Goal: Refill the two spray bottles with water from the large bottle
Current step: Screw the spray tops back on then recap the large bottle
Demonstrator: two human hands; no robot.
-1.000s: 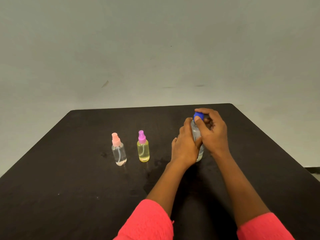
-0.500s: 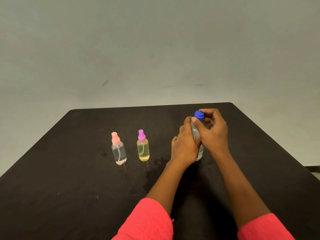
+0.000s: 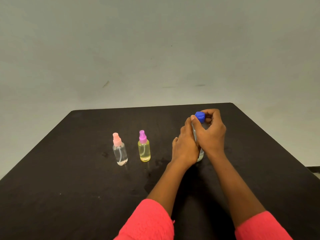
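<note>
Black table [image 3: 83,191]: left hand [image 3: 185,148] grips large bottle [image 3: 200,156], right hand [image 3: 212,135] pinches cap [image 3: 200,116].

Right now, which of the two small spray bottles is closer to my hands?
The yellow bottle with the purple top, nearest the left hand; the clear pink-topped bottle stands farther left.

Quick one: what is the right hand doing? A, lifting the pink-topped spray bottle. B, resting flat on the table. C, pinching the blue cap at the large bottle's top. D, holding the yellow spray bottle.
C: the right hand pinches the blue cap while the left hand grips the large bottle below it.
</note>
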